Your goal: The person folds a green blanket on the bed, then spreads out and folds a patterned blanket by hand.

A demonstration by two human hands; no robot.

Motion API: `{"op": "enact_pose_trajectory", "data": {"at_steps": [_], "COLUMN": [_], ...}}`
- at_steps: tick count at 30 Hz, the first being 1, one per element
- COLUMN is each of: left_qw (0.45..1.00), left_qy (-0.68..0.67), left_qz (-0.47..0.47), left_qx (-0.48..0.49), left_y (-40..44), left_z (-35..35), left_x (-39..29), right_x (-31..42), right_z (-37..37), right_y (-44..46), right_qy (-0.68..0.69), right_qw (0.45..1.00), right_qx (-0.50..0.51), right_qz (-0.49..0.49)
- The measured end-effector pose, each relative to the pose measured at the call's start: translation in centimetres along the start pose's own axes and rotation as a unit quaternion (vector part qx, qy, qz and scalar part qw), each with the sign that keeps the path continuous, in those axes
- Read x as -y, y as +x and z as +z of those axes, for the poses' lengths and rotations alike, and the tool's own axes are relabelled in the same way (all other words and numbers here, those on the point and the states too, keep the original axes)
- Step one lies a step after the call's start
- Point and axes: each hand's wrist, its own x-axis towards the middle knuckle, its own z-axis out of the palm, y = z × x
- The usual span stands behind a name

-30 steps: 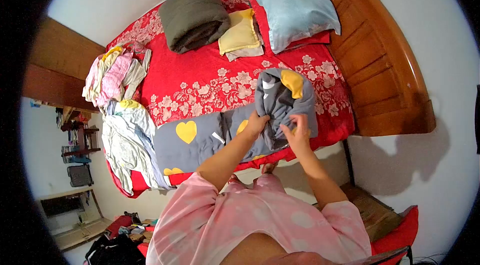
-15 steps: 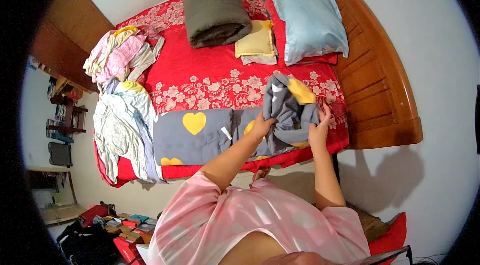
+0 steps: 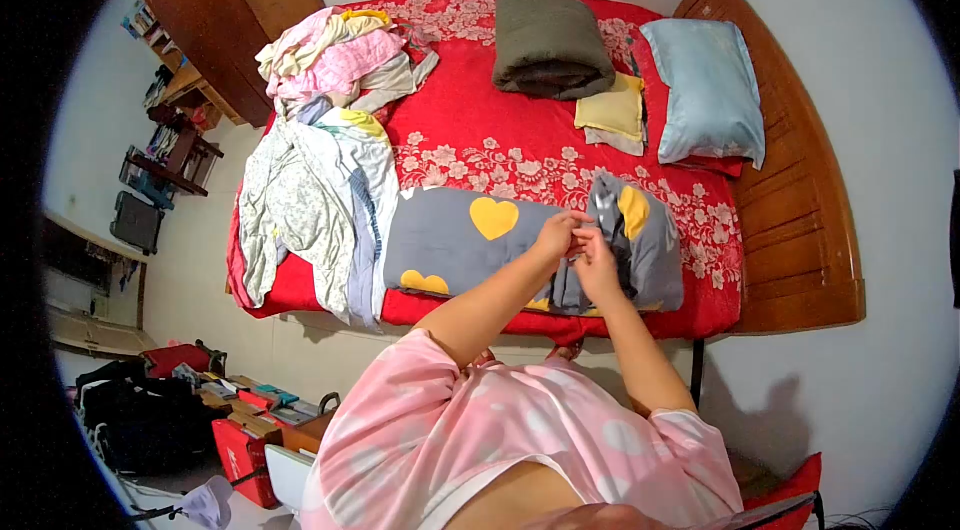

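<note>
A grey quilt with yellow hearts (image 3: 440,241) lies folded in a long strip along the bed's near edge. Its right end is folded over, with a dark opening in the bundled cloth. My left hand (image 3: 560,233) and my right hand (image 3: 595,263) meet at the left side of that folded end. Fingers of both hands are bent close together, almost touching. What is between them, if anything, is too small to tell.
On the red flowered bedspread (image 3: 460,110) are a rolled dark green blanket (image 3: 550,40), a yellow cushion (image 3: 610,110) and a light blue pillow (image 3: 703,90). Piled clothes (image 3: 310,190) cover the left end. A wooden headboard (image 3: 800,190) stands right.
The view has swung left. Both hands have come together at the left of the folded end; the right hand has left its right side. The bundled end now lies flatter.
</note>
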Motion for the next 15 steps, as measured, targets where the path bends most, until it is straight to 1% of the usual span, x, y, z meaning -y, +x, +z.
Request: {"op": "enact_pose_trajectory", "data": {"at_steps": [1, 2, 3, 4, 5, 7, 11, 12, 15], "left_qw": [1.0, 0.999, 0.998, 0.996, 0.998, 0.996, 0.992, 0.99, 0.985], "left_qy": [0.016, 0.034, 0.051, 0.085, 0.054, 0.086, 0.086, 0.094, 0.11], "left_qz": [0.004, 0.005, 0.004, -0.018, 0.0, -0.007, -0.063, -0.075, -0.098], "left_qx": [0.007, 0.016, 0.025, -0.01, 0.021, -0.005, -0.061, -0.073, -0.095], "left_y": [-0.5, -0.9, -1.5, -2.9, -2.1, -3.2, -2.9, -3.1, -2.9], "left_z": [-0.4, -0.7, -0.9, -0.3, -2.3, -3.5, -6.8, -7.3, -8.1], "left_x": [-0.8, -1.5, -2.4, -4.1, -2.9, -3.0, 0.4, 0.9, 2.0], "right_x": [0.7, 1.4, 2.0, 2.0, 1.6, 0.4, -2.4, -3.4, -5.9], "right_z": [-0.3, -0.5, -1.4, -2.3, -3.2, -5.3, -7.9, -8.4, -8.8], "right_y": [0.5, 0.4, 0.4, 0.4, 0.1, -0.6, -2.3, -2.3, -2.7], "right_qy": [-0.029, 0.095, 0.08, 0.071, 0.062, 0.034, -0.02, -0.094, -0.109], "right_qw": [0.999, 0.993, 0.991, 0.989, 0.986, 0.983, 0.974, 0.971, 0.963], "right_qx": [-0.011, -0.066, -0.095, -0.114, -0.134, -0.16, -0.205, -0.2, -0.206], "right_qz": [0.011, 0.017, 0.041, 0.055, 0.072, 0.086, 0.098, 0.092, 0.135]}}
